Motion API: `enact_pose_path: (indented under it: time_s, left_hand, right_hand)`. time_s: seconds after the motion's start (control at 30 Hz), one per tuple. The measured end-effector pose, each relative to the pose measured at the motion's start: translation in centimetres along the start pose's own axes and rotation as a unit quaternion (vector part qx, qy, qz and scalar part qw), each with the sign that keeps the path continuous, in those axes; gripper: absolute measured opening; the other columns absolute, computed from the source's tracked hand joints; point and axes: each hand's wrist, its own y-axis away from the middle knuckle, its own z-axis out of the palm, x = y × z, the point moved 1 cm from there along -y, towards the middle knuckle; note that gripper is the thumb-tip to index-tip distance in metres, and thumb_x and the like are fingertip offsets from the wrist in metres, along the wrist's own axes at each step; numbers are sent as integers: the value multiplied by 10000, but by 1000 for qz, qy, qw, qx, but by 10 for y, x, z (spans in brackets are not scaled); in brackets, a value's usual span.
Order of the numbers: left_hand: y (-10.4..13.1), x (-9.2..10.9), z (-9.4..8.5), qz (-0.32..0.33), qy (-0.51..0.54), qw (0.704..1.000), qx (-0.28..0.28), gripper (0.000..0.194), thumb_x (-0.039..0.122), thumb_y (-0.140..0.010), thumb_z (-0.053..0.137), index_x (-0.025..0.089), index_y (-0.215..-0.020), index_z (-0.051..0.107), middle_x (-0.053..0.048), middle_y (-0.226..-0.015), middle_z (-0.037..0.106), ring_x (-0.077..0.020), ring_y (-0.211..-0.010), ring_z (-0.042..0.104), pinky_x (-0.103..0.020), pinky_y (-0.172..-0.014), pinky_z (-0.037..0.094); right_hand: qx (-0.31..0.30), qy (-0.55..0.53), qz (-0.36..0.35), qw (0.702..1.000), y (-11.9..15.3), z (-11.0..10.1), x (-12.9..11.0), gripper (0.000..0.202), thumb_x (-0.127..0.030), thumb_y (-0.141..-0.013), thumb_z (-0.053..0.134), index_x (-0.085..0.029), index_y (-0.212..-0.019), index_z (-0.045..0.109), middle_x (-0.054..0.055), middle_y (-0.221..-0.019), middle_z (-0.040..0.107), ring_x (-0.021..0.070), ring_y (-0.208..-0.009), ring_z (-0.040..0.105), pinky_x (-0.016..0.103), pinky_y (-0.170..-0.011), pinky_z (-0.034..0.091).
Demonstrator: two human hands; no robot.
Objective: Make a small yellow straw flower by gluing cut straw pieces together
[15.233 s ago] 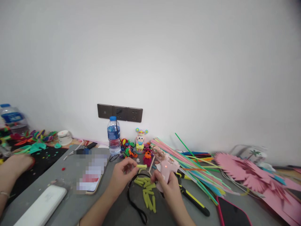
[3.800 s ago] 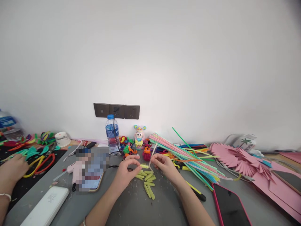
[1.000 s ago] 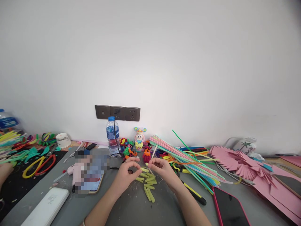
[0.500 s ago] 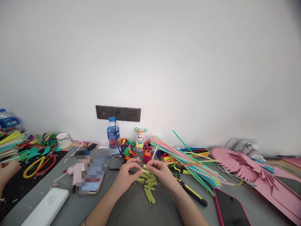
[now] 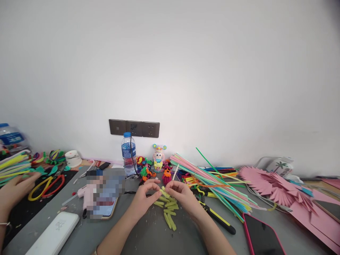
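Since about fifteen seconds ago, the pink glue gun [image 5: 85,194] has moved from the right hand [image 5: 180,191] to the left part of the table [image 5: 148,241], by a phone [image 5: 109,211].

In the head view, the left hand [image 5: 148,194] curves its thumb and forefinger until they nearly meet; the right hand's thumb and forefinger sit close together opposite. Whether either has hold of anything, I cannot tell. A yellow-green piece [image 5: 163,190] shows between the two hands, partly hidden, its direction unclear. Just below lie more yellow-green pieces [image 5: 170,213]: the lowest two point lengthwise toward the person, the others lie more crosswise. Behind the right hand a pale stick [image 5: 175,172] points up, leaning slightly right, its lower end hidden.
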Motion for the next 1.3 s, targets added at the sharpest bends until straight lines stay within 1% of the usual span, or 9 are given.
enact_pose_path:
  time_s: [0.2, 0.37, 0.6, 0.67, 0.8, 0.9, 1.07, 1.2, 1.3]
  left_hand:
    - [0, 0, 1, -5, 10, 1000, 6, 260, 436, -763, 671, 180, -720, 676, -122, -1219, 621, -315, -1144, 565, -383, -881, 490]
    - [0, 1, 0, -13, 3, 1000, 2, 256, 440, -778, 650, 192, -721, 676, -115, -1251, 607, -315, -1167, 551, -384, -890, 482]
    - [0, -2, -1, -7, 3, 1000, 7, 212, 388, -774, 653, 190, -700, 657, -118, -1240, 607, -323, -1201, 520, -385, -888, 475]
    - [0, -1, 0, -11, 7, 1000, 8, 213, 387, -772, 654, 187, -695, 649, -117, -1241, 603, -322, -1190, 524, -365, -843, 492]
    - [1, 2, 1, -34, 43, 998, -3, 249, 424, -767, 649, 180, -721, 623, -127, -1288, 552, -310, -1112, 559, -284, -619, 509]
    - [1, 4, 1, -40, 63, 997, -8, 270, 437, -766, 646, 173, -723, 606, -128, -1304, 530, -293, -1069, 569, -260, -569, 499]
    - [1, 5, 1, -41, 48, 998, -6, 290, 454, -761, 646, 169, -721, 608, -125, -1290, 542, -286, -1060, 573, -253, -570, 506]
    - [1, 4, 1, -39, 24, 999, 5, 292, 463, -753, 649, 174, -725, 627, -126, -1234, 584, -299, -1063, 581, -266, -577, 512]
    - [1, 3, 0, -27, -1, 1000, 12, 242, 422, -767, 644, 187, -710, 638, -111, -1224, 602, -313, -1113, 566, -324, -716, 527]
  right_hand:
    - [-17, 11, -9, 1000, 1, -1, -1, 337, -487, -777, 682, -159, -732, 621, -17, -661, 512, 115, -603, 408, 242, -573, 308]
    - [-19, 14, -12, 1000, 3, 1, -4, 316, -466, -796, 670, -158, -744, 621, -15, -673, 516, 116, -612, 415, 241, -578, 314]
    - [-16, 42, -41, 998, -1, 2, 3, 327, -471, -798, 652, -153, -746, 601, -13, -657, 510, 120, -600, 411, 249, -565, 304]
    - [-11, 58, -47, 997, -1, 2, 3, 320, -464, -810, 632, -153, -742, 593, -18, -645, 493, 118, -590, 400, 249, -555, 298]
    - [20, 109, -59, 992, 1, 2, 1, 272, -419, -822, 610, -155, -753, 592, -9, -654, 506, 128, -598, 419, 252, -553, 311]
    - [30, 133, -68, 988, 2, 2, 0, 237, -386, -827, 600, -159, -759, 602, 2, -670, 531, 137, -614, 443, 254, -563, 330]
    - [18, 136, -67, 988, 3, 3, -2, 233, -388, -829, 597, -169, -751, 602, -8, -645, 514, 133, -592, 436, 251, -548, 323]
    - [10, 138, -62, 988, 4, 4, -5, 250, -405, -830, 589, -168, -752, 605, -6, -642, 518, 134, -590, 435, 250, -542, 320]
    - [7, 138, -60, 989, 5, 4, -6, 241, -393, -830, 585, -166, -750, 606, -7, -642, 513, 133, -592, 428, 250, -545, 318]
